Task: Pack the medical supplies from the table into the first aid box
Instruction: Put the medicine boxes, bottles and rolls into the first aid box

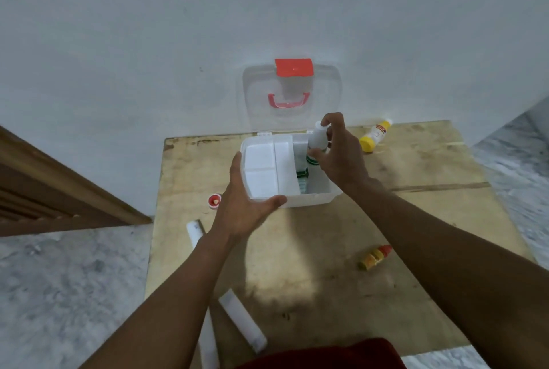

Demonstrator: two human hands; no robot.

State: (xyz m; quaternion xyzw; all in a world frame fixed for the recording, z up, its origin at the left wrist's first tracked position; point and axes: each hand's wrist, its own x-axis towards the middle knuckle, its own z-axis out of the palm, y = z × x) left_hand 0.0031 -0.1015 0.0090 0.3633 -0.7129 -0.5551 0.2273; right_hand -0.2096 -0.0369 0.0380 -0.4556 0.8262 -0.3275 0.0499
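The box sits open at the far middle of the table, its clear lid upright against the wall, with a red latch at the lid's top edge and a red handle below it. A white tray fills the box's left part, while the right part is a deeper open well. The left hand grasps the box's near left corner, thumb along the front rim and fingers up the left wall. The right hand holds a white bottle upright over the well, one fingertip on its cap and the thumb near its base, where a green band shows. Inside the well, below the bottle, lies a dark green packet; what else is down there cannot be told. Right of the box, near the far edge of the table, a yellow bottle lies on its side. Nearer than the box and to its right lies a small tube with a red cap. Left of the box, just beside the left wrist, stands a small red cap. A white strip lies partly under the left forearm, and another white strip lies much nearer than the box, by the table's near edge.
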